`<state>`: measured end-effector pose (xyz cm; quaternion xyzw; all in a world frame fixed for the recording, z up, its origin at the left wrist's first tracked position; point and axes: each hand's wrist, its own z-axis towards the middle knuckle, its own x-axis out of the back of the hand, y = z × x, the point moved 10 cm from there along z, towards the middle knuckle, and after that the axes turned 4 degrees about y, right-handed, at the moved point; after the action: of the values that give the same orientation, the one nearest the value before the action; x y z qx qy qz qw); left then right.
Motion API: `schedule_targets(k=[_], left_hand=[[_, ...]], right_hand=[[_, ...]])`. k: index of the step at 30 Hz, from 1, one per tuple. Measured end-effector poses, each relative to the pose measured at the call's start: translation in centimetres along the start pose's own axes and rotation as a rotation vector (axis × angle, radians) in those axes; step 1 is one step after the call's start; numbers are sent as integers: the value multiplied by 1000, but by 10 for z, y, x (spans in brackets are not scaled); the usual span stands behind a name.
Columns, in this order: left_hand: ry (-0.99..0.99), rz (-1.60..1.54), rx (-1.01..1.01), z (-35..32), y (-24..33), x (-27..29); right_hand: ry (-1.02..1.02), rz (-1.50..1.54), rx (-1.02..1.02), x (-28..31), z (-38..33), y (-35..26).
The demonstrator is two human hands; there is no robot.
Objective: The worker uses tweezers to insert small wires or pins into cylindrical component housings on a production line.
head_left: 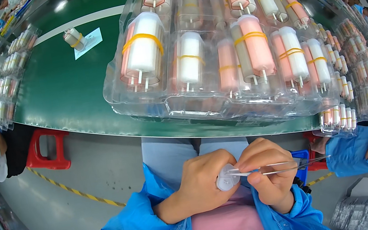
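Note:
In front of my pink top, my left hand (205, 181) is closed around a small cylinder whose round whitish translucent end (226, 178) faces right. Most of its body is hidden in the fist. My right hand (269, 169) pinches thin metal tweezers (288, 166), their shiny legs reaching out to the right. At that round end, a thin white stem (239, 172) shows between the two hands; whether the tweezers grip it cannot be made out. Beyond the hands, a clear plastic tray (183, 108) holds several white and pink cylinders (142, 44) with thin white stems, bundled by yellow rubber bands.
The green table (60, 91) spans the far side of my lap. One banded bundle (75, 39) lies on a pale blue paper (93, 42) there. More loaded trays (10, 80) stand at both sides. A red stool (48, 150) is left; a co-worker in blue (362, 147) sits right.

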<state>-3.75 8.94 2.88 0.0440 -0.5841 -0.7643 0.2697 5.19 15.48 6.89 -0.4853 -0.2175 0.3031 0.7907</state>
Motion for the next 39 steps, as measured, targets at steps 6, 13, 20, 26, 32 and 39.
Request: schedule_targets(k=[6,13,20,26,32,39], left_hand=[[1,-10,-18,-1,2,0],[5,-4,-16,-3,1,-1],[6,-5,-16,-3,1,-1],[2,-4,-5,-3,1,-2],[13,69,-16,-3,1,-2],[7,153,-47,-3,3,-3]], right_hand=[[1,-1,-11,-1,-1,2],[0,-8,-29,-2,-2,3],[3,-16,-46,-3,-1,5],[23,-21,-44,-1,-1,5],[-84,-173,57,-10,4,-7],[-141,-245,88,-14,7,-13]])
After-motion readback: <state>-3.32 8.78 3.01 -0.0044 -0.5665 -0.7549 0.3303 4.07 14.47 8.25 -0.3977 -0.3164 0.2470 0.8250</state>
